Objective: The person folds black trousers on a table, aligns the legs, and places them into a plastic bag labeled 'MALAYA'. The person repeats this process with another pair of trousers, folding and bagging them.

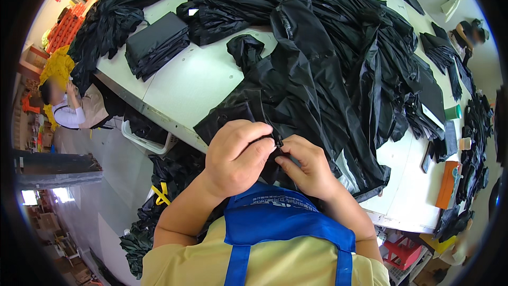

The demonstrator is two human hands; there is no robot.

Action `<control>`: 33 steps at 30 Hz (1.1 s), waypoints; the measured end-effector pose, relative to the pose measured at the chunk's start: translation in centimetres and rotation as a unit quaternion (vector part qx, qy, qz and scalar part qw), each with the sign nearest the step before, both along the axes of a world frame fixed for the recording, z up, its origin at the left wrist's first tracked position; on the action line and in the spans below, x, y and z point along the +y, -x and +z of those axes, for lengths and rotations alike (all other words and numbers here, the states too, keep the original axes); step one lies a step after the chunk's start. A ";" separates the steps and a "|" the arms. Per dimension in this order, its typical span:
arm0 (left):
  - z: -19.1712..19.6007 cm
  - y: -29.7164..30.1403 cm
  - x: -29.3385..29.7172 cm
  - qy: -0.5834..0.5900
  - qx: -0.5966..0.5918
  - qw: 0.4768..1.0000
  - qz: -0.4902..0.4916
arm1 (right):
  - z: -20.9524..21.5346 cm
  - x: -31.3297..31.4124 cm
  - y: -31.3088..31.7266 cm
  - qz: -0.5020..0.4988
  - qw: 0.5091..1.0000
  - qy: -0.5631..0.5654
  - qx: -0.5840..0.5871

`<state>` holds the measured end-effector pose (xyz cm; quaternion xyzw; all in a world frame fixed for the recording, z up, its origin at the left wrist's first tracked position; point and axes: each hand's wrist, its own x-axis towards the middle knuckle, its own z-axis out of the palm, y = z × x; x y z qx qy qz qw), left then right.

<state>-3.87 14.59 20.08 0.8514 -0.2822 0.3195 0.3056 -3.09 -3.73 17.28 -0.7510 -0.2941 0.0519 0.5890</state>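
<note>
Both the left hand and right hand pinch a small black zipper slider on the glossy black fabric garment; the thin fabric may catch inside it.

The person wore a pale yellow short-sleeved shirt, its soft fabric filling the frame from six o'clock out toward seven. Over it lay a bright blue apron bib with faint lighter print across its upper edge, too small to make out. Two blue straps ran down from the bib's lower corners, one toward six o'clock and one toward five. Both forearms were bare below the sleeves. The left hand and right hand wore no gloves, rings or watch that showed.
</note>
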 end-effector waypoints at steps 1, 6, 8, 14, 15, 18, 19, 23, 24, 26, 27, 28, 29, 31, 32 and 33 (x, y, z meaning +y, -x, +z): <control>0.1 -0.2 0.0 -0.021 0.003 1.000 -0.015 | -0.1 -0.1 0.0 -0.001 1.000 0.004 -0.014; -0.3 -0.3 0.7 -0.052 0.092 0.994 -0.011 | -2.0 -1.3 -0.2 0.029 0.996 -0.029 0.077; -1.1 -0.4 2.4 -0.049 0.112 0.991 0.056 | -5.2 -2.9 -2.1 -0.072 0.995 0.066 0.001; -4.3 -2.1 11.3 0.012 0.170 0.946 0.275 | -11.9 -4.0 -6.8 -0.316 0.880 0.346 -0.080; -5.2 -2.0 13.7 0.065 0.188 0.939 0.281 | -12.8 -4.5 -7.6 -0.292 0.919 0.264 -0.018; -5.8 -1.0 19.6 0.175 0.198 0.905 0.332 | -15.8 -8.6 -11.7 -0.358 0.911 0.202 -0.038; -6.0 0.2 22.0 0.215 0.197 0.889 0.352 | -16.3 -9.9 -13.4 -0.381 0.895 0.223 -0.064; -4.9 0.3 23.5 -0.121 0.185 0.834 0.506 | -18.9 -13.8 -17.0 -0.388 0.807 0.445 0.027; -5.3 -0.4 21.7 -0.254 0.155 0.800 0.521 | -19.2 -14.0 -17.5 -0.377 0.799 0.466 0.047; -7.7 -3.6 17.6 -0.202 0.195 0.858 0.430 | -19.9 -14.6 -18.2 -0.386 0.792 0.470 0.053; -8.2 -5.1 14.3 -0.099 0.305 0.885 0.338 | -19.3 -14.5 -18.4 -0.382 0.803 0.450 0.085; -10.3 -6.5 12.1 0.002 0.374 0.896 0.241 | -18.6 -14.5 -18.5 -0.378 0.813 0.427 0.118; -13.9 -8.2 11.0 0.008 0.394 0.900 0.186 | -19.3 -15.6 -18.6 -0.392 0.826 0.386 0.123; -18.7 -11.9 8.0 0.032 0.466 0.865 0.185 | -18.3 -16.4 -18.3 -0.341 0.857 0.337 0.189; -23.3 -13.3 7.4 0.041 0.398 0.887 0.228 | -18.2 -17.0 -18.3 -0.296 0.878 0.314 0.206; -22.6 -14.7 6.6 0.017 0.469 0.859 0.204 | -18.0 -17.4 -18.4 -0.296 0.886 0.314 0.170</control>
